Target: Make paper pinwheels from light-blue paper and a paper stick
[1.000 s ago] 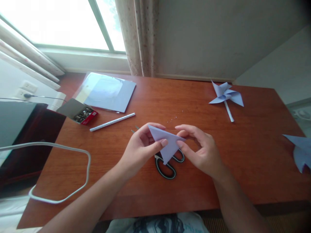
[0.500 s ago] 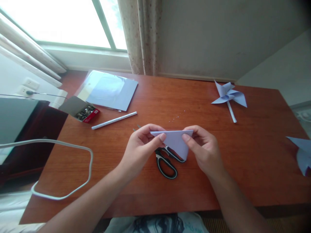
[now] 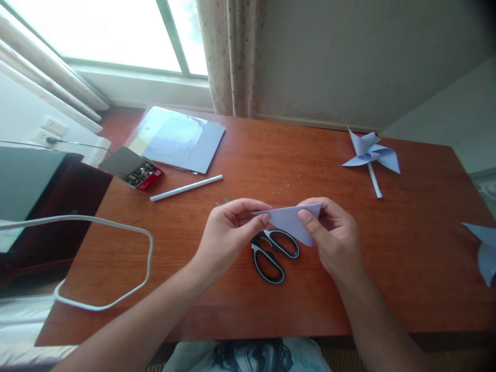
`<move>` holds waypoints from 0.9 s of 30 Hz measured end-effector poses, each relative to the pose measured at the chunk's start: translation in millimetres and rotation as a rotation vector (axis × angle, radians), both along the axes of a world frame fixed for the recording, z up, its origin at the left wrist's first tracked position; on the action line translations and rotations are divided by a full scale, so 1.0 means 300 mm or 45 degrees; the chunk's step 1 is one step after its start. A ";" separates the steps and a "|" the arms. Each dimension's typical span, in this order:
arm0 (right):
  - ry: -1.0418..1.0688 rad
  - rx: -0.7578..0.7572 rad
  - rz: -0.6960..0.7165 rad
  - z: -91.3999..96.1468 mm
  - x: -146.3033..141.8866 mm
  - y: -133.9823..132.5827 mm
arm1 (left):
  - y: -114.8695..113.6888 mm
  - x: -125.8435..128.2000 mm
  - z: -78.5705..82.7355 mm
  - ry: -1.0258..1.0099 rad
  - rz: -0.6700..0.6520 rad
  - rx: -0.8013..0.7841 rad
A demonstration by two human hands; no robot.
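Note:
A folded piece of pale paper point(image 3: 290, 219) is held up over the table between both hands. My left hand point(image 3: 228, 230) pinches its left corner between thumb and fingers. On the other side, my right hand point(image 3: 335, 232) grips the right end, with the thumb on the near face. Below the paper lies a pair of scissors point(image 3: 267, 263) with black and white handles; my left hand covers much of the blades, and one tip shows beyond it.
A paper pinwheel point(image 3: 368, 152) lies at the back right, part of another paper piece point(image 3: 484, 248) at the right edge. Left are a white paper stick point(image 3: 186, 188), a box of metal pieces point(image 3: 141, 175), a sheet pack point(image 3: 186, 139) and a white cable point(image 3: 150, 258).
Both hands have shifted slightly right with the paper. The paper is tilted more, its right end higher, and its lower corner has lifted off the scissor handle. The view has turned slightly left.

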State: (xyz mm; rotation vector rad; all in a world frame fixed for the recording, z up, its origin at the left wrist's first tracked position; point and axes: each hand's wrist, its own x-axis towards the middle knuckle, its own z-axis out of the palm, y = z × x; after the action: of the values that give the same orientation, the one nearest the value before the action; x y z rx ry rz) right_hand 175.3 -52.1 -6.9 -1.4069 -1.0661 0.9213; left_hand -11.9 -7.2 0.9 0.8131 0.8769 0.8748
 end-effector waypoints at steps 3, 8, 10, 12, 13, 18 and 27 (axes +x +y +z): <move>-0.013 0.004 0.001 -0.006 0.007 0.002 | 0.000 -0.001 0.001 0.009 -0.010 0.001; -0.102 0.039 -0.026 -0.002 0.010 0.007 | -0.003 -0.002 0.000 0.021 -0.040 -0.009; -0.120 0.055 -0.004 0.006 0.007 0.008 | -0.005 -0.003 0.003 0.039 -0.045 0.005; -0.124 0.042 0.017 0.019 0.004 0.007 | -0.004 -0.007 0.007 0.063 -0.069 0.043; -0.126 0.020 0.035 0.027 0.003 0.007 | -0.003 -0.010 0.009 0.080 -0.090 0.070; -0.073 -0.191 0.160 0.065 0.003 0.001 | 0.015 -0.029 0.010 0.036 -0.256 0.073; 0.000 -0.326 0.368 0.055 0.017 -0.005 | 0.024 -0.020 0.016 0.236 -0.466 0.141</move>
State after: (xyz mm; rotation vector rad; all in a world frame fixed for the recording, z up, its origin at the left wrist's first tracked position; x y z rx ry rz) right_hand 180.5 -53.5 9.5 -1.4813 -1.2043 1.3047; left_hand -17.9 0.2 5.6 1.1237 0.8108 0.5346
